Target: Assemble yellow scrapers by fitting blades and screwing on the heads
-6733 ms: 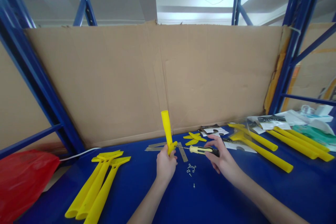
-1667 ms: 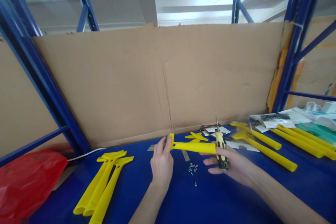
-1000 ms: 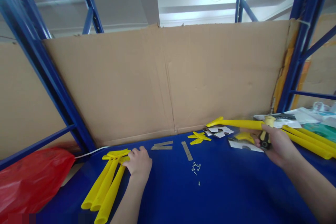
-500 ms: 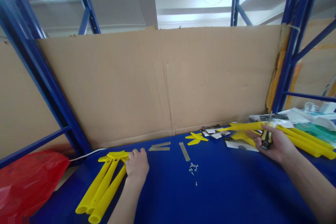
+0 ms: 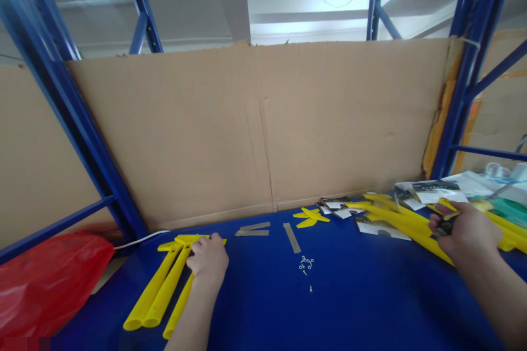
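On the left of the table lie three yellow plastic tubes point(image 5: 167, 285) with flat, finned upper ends. My left hand point(image 5: 209, 258) closes over the upper end of the rightmost yellow tube point(image 5: 179, 307), and its fingers partly hide that end. Far to the right, my right hand point(image 5: 469, 230) is wrapped around a screwdriver with a dark handle point(image 5: 448, 224); its shaft points up and right, past the hand. Beside and behind this hand are more yellow tubes point(image 5: 407, 225), some blurred.
Small screws and nuts point(image 5: 305, 264) lie mid-table near grey metal strips point(image 5: 292, 238). Behind them sit crossed yellow pieces point(image 5: 312, 216) and printed cards point(image 5: 335, 207). A cardboard panel point(image 5: 263, 126) closes the back; a red bag point(image 5: 53, 285) is at left.
My left hand has shifted slightly left, and the rightmost tube has moved apart from the other two. My right hand has moved right; the screwdriver's shaft has tipped from upright toward the right.
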The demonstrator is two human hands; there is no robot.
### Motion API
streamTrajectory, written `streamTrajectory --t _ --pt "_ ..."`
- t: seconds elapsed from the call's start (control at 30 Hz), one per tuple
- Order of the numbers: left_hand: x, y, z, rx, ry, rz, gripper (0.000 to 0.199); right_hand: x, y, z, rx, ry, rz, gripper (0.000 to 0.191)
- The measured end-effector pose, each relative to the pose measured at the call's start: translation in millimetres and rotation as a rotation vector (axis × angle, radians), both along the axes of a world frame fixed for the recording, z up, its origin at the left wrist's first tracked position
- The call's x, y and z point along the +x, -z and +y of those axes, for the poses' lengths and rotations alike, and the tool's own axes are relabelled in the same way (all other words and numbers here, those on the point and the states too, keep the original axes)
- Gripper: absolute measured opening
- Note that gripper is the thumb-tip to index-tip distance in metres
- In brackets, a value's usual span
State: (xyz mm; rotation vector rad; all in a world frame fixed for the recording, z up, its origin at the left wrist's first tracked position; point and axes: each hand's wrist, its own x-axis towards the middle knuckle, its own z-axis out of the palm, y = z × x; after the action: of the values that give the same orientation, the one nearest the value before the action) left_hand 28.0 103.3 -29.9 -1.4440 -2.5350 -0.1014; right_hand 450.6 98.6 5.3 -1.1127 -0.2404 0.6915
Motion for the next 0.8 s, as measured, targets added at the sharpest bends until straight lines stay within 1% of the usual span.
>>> streamTrajectory --t 0.03,0.07,0.1,0.17,0.2,0.23,0.3,0.33,0.43,0.5,0.57,0.6,0.67,0.73,0.8 --pt "-1 -1.1 -1 0.006 0.020 -0.001 0.045 -7 -1.8 -1 0.013 0.077 -0.007 0.015" --pt "-2 -2.2 -2 0.011 0.045 0.002 0.044 -14 -3.4 -2 0.019 0.078 -0.037 0.013" --pt "-1 -3.4 -3 0.012 0.071 0.006 0.044 -23 -4.7 -3 0.013 0.026 -0.084 0.013" --pt "2 -6.6 -4 0.009 0.117 0.008 0.042 -41 -5.2 -4 0.019 -0.026 -0.211 0.013" --pt "4 -8.7 -4 0.013 0.140 0.006 0.040 -50 -4.4 -5 -0.007 -0.064 -0.276 0.014" --pt "8 -11.3 -4 0.024 0.162 0.002 0.039 -59 -3.0 -5 -0.030 -0.133 -0.352 0.018" --pt "15 -17.8 -5 0.068 0.214 -0.012 0.037 -75 0.8 -6 -0.113 -0.215 -0.499 0.028" --pt "19 -21.6 -5 0.098 0.237 -0.023 0.036 -82 2.9 -7 -0.147 -0.288 -0.582 0.030" --pt "28 -31.7 -6 0.209 0.273 -0.085 0.031 -101 9.7 -8 -0.189 -0.451 -0.745 0.031" --pt "32 -34.9 -6 0.288 0.276 -0.184 0.028 -110 15.2 -8 -0.215 -0.531 -0.811 0.031" --pt "34 -33.9 -4 0.358 0.285 -0.363 0.025 -116 21.8 -6 -0.262 -0.630 -0.871 0.030" --pt "35 -32.0 -3 0.381 0.295 -0.493 0.023 -117 25.2 -5 -0.299 -0.679 -0.907 0.027" --pt "36 -26.8 1 0.411 0.309 -0.821 0.020 -119 31.4 -2 -0.377 -0.746 -1.014 0.022" --pt "38 -22.0 5 0.430 0.292 -1.182 0.017 -118 34.8 1 -0.444 -0.738 -1.203 0.018" --pt "41 -19.5 8 0.432 0.264 -1.480 0.014 -116 34.4 4 -0.521 -0.684 -1.413 0.018"
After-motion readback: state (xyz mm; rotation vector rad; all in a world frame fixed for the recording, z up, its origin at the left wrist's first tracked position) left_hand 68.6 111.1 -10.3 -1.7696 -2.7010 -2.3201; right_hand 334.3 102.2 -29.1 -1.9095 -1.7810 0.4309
